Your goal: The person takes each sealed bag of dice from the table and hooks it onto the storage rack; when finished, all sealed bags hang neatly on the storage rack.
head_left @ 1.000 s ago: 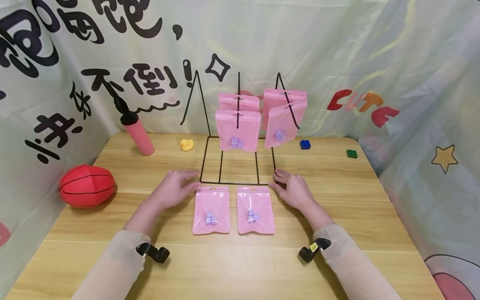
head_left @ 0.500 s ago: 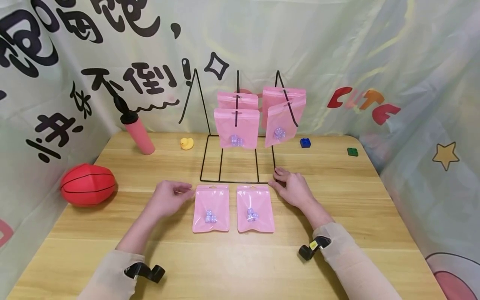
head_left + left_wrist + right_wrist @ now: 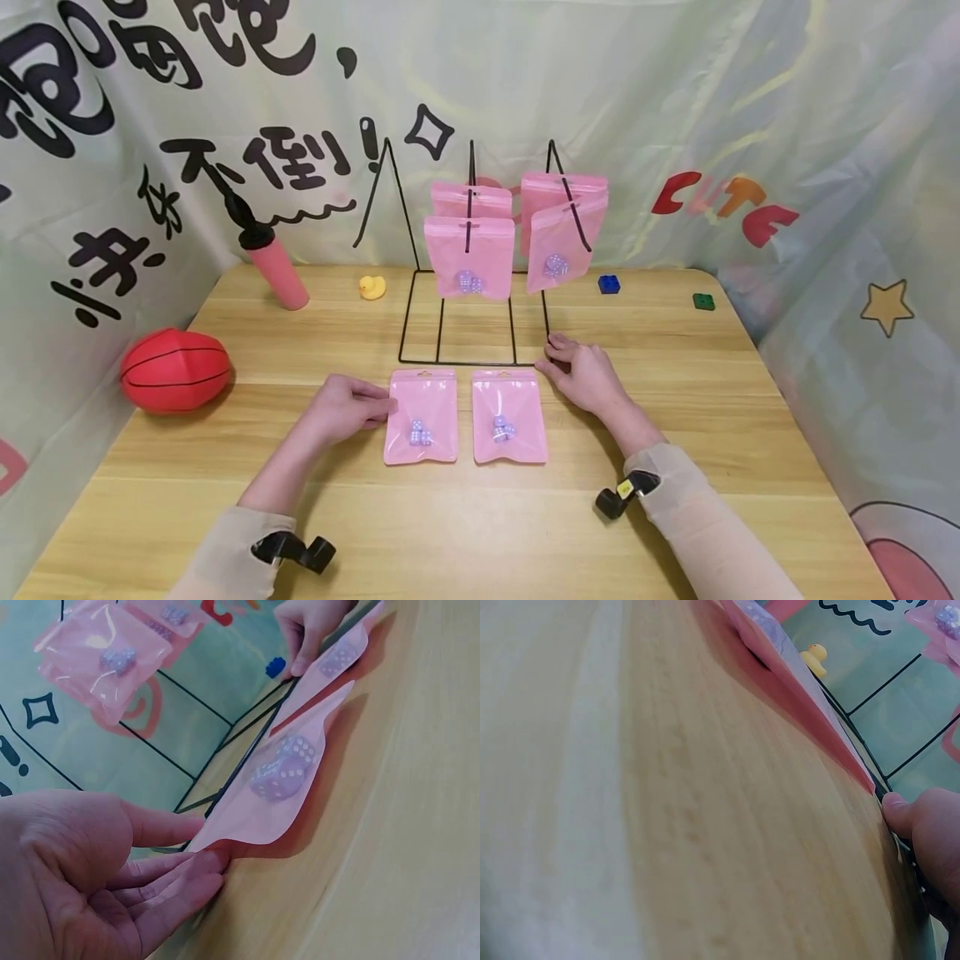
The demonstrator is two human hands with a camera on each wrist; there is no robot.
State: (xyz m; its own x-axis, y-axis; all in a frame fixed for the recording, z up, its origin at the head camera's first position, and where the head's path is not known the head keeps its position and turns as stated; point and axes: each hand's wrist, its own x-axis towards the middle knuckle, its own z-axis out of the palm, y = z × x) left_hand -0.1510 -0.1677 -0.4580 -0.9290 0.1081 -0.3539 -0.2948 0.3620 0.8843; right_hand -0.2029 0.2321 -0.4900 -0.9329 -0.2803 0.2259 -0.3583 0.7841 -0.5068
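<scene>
Two pink zip bags of pale purple dice lie flat before a black wire display rack (image 3: 457, 363). At the left zip bag (image 3: 421, 408), my left hand (image 3: 347, 408) pinches the left edge; in the left wrist view the thumb is over the bag (image 3: 262, 787) and the fingers are at its underside. Beside the right zip bag (image 3: 510, 408), my right hand (image 3: 588, 377) holds the rack's front right corner between thumb and fingers. More pink bags hang from the middle hook (image 3: 469, 250) and right hook (image 3: 573, 217); the left hook (image 3: 372, 192) carries none.
A red ball (image 3: 176, 371) and a pink pump (image 3: 277, 271) stand at the left. A yellow duck (image 3: 372, 287) sits behind. A blue brick (image 3: 609, 285) and a green brick (image 3: 703, 302) lie at the back right. A printed curtain encloses the table.
My left hand has left the rack's front left corner, come toward me, and taken the left bag's edge. My right hand has stayed at the rack's corner.
</scene>
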